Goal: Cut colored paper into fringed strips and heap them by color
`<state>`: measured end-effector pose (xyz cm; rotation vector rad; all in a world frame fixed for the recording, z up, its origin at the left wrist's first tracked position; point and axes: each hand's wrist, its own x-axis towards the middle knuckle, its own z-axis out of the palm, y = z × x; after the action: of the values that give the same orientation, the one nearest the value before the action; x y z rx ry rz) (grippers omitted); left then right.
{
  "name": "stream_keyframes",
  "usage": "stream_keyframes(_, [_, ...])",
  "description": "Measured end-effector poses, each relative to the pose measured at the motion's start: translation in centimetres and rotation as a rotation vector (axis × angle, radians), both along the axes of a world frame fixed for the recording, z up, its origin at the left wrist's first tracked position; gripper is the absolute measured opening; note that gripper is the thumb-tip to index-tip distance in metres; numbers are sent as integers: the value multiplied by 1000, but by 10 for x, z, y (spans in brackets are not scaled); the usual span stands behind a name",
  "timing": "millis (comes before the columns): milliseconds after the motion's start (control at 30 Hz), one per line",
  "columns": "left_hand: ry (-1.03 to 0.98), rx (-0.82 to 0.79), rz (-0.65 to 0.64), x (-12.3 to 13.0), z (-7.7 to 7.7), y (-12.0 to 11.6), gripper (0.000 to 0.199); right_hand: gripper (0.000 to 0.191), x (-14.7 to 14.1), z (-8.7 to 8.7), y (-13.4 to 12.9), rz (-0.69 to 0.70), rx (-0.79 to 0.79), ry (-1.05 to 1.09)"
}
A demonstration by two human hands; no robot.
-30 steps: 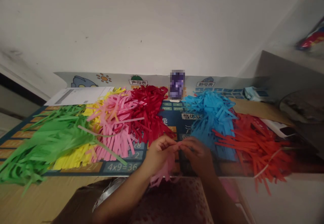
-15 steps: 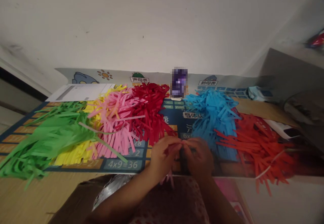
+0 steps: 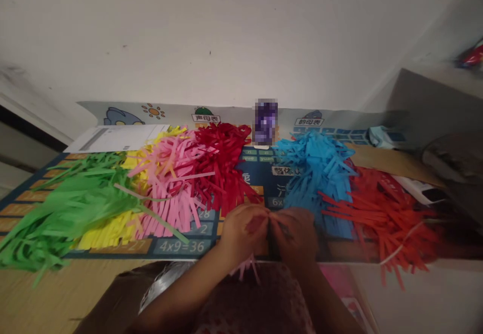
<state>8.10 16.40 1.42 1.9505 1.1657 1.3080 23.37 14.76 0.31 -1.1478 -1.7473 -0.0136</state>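
Note:
Near the table's front edge, my left hand (image 3: 243, 228) is closed around a pink paper fringe (image 3: 249, 268), whose strips hang below it. My right hand (image 3: 296, 233) meets it fingertip to fingertip, pinched; what lies between its fingers is too small to make out. Dark red fringe (image 3: 222, 168) lies just beyond my left hand, beside a pink fringe pile (image 3: 173, 173). Beyond my right hand is blue fringe (image 3: 317, 173), with orange-red fringe (image 3: 388, 218) to its right.
Green fringe (image 3: 75, 208) and yellow fringe (image 3: 109, 228) cover the left side of the printed mat (image 3: 181, 246). A white sheet (image 3: 113, 138) lies behind them. A blurred purple object (image 3: 265, 122) stands near the wall. A brown box (image 3: 433, 122) is at right.
Both hands have shifted very slightly left in view and remain together. The pink strips under my left hand are a little more spread out. The piles look unchanged.

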Motion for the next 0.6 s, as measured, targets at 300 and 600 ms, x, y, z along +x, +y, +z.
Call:
stream_keyframes(300, [71,-20,-62,-3,-3,7,10,10,-5,8,0,-51,19,56])
stream_keyframes(600, [138,-73,-263,-20,5,40,20,16,141,35,38,-413,-208,67])
